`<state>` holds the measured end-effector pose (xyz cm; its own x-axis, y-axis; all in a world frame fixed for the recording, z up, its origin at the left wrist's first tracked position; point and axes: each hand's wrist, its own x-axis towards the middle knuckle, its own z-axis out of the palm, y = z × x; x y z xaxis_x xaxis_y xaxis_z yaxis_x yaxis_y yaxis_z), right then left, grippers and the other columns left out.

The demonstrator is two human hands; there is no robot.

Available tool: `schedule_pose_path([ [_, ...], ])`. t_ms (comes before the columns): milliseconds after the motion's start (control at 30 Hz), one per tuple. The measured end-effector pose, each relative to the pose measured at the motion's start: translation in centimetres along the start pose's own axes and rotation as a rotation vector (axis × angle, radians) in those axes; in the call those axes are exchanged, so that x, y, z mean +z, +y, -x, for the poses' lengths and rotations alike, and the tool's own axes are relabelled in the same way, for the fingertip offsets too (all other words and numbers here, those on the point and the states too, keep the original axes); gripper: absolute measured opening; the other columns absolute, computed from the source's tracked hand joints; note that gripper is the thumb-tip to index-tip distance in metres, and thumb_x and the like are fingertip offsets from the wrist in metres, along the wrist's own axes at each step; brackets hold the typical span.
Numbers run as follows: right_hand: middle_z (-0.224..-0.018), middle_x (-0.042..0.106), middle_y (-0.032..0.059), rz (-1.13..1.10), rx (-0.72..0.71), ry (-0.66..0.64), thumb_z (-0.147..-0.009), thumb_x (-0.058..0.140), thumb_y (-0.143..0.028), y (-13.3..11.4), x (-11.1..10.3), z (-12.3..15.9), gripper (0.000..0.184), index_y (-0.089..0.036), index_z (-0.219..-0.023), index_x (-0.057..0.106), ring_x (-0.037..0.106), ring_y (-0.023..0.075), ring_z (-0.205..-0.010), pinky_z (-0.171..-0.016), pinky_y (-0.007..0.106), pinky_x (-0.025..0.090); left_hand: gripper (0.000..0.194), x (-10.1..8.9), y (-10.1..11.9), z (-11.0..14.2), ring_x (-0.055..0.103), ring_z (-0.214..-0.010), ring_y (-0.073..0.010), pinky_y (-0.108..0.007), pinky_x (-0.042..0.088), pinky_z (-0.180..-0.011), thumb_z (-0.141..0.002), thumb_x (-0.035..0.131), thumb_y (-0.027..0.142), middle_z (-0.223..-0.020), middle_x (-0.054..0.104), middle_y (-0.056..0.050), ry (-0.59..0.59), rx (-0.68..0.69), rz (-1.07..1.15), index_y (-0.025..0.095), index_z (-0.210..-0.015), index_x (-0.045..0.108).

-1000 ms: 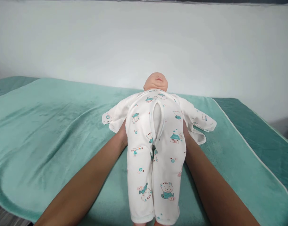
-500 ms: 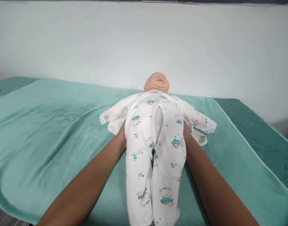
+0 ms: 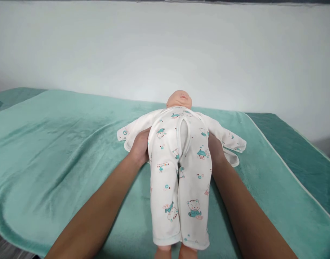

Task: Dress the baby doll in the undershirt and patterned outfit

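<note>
Left hand [image 3: 140,147] and right hand [image 3: 215,147] flank the doll [image 3: 179,100] at its waist and hips, just right of the centre of the frame, one against each side of the patterned trousers [image 3: 165,176]. Their fingers pass out of sight behind the cloth, so whether they are closed on the doll, spread or merely resting there cannot be told. The doll lies face up, head toward the wall [image 3: 154,46] and bare lower legs toward the bottom edge, with the sleeves of the white top [image 3: 147,120] fanned out on the green blanket [image 3: 73,144]. To handle it well, the two hands would do best to work level and with even pressure, bearing on the body rather than dragging the fabric, since a one-sided pull could twist the waist or ruck the top underneath. Smooth, small movements seem wise, with the head left supported. As for pose, the forearms rise from the lower left and lower right of the frame and slant inward like a narrowing V; the left wrist is visible beside the hip, the back of that hand showing, while the right hand is partly hidden by the trousers.
</note>
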<state>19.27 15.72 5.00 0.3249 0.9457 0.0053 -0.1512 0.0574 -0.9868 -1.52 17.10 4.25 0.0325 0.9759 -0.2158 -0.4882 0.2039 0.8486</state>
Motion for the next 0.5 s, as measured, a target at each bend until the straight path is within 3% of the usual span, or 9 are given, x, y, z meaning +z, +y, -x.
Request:
schedule_pose_path([
  [167, -0.066, 0.063, 0.0027, 0.359, -0.092, 0.021, -0.079, 0.060, -0.031, -0.6, -0.7, 0.5, 0.018, -0.022, -0.063, 0.055, 0.056, 0.0214, -0.073, -0.063, 0.032, 0.046, 0.011, -0.6, 0.1, -0.2, 0.052, -0.054, -0.0124, -0.025, 0.044, -0.054, -0.071, 0.068, 0.027, -0.061, 0.066, 0.001, 0.073, 0.125, -0.237, 0.016, -0.069, 0.072],
  [300, -0.058, 0.055, -0.0021, 0.398, -0.081, 0.111, -0.081, 0.056, -0.032, -0.2, -1.0, 0.4, 0.024, -0.021, -0.061, 0.052, 0.046, 0.0149, -0.059, -0.053, 0.028, 0.036, 0.022, -1.2, 0.3, -0.5, 0.064, -0.072, -0.0185, -0.029, 0.050, -0.067, -0.075, 0.065, 0.029, -0.078, 0.074, -0.003, 0.161, 0.248, -0.454, 0.019, -0.088, 0.079],
  [400, -0.069, 0.064, -0.0010, 0.473, -0.245, 0.240, -0.082, 0.058, -0.031, 0.3, -1.3, -0.3, 0.020, -0.019, -0.067, 0.063, 0.056, 0.0166, -0.069, -0.066, 0.029, 0.044, 0.025, -1.6, 0.4, -0.9, 0.068, -0.089, -0.0222, -0.033, 0.052, -0.082, -0.078, 0.063, 0.029, -0.092, 0.077, -0.005, 0.210, 0.342, -0.551, 0.021, -0.094, 0.080],
  [500, -0.089, 0.072, 0.0033, 0.483, -0.485, 0.327, -0.084, 0.057, -0.028, 0.5, -1.5, -1.6, 0.018, -0.020, -0.088, 0.072, 0.065, 0.0195, -0.086, -0.083, 0.034, 0.050, 0.025, -1.5, 0.7, -1.6, 0.069, -0.095, -0.0218, -0.036, 0.052, -0.091, -0.082, 0.059, 0.026, -0.100, 0.078, -0.005, 0.191, 0.467, -0.641, 0.021, -0.096, 0.078],
])
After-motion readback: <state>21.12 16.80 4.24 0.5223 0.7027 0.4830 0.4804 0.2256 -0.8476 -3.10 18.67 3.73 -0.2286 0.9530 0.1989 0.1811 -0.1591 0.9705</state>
